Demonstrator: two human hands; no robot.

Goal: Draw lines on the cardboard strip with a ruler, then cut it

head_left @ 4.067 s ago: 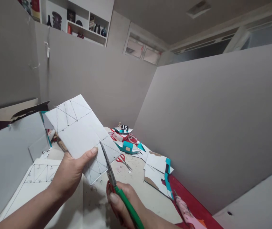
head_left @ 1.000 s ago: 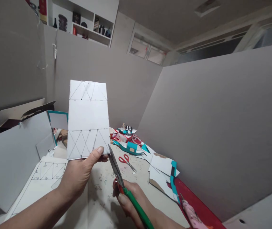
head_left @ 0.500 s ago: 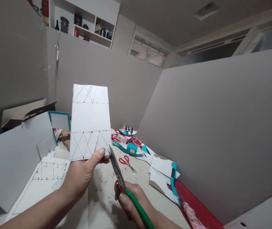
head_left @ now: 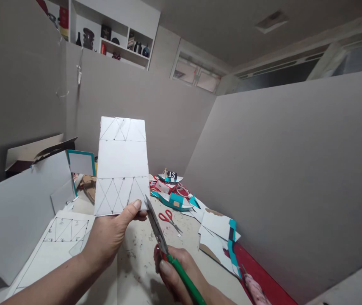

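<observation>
A white piece of card (head_left: 122, 159) with triangles drawn in two bands stands upright in my left hand (head_left: 117, 231). The thumb presses on its lower right front; the other fingers are behind it. My right hand (head_left: 181, 271) is closed on green-handled scissors (head_left: 158, 231), whose blades point up and left. The blade tips are at the card's lower right edge; I cannot tell whether they cut into it. Below the left wrist lies a white sheet (head_left: 41, 262) with a drawn row of triangles.
Small red-handled scissors (head_left: 169, 217) lie on the table (head_left: 142, 258) among scraps. Behind them are teal-and-white card boats (head_left: 176, 201). Cut card pieces (head_left: 214, 224) and a pink glue gun-like object (head_left: 255, 288) are at right. A folded white board (head_left: 18, 207) stands at left.
The view has tilted slightly, so everything sits a little lower in the frame. The hands, card and scissors keep nearly the same places relative to each other.
</observation>
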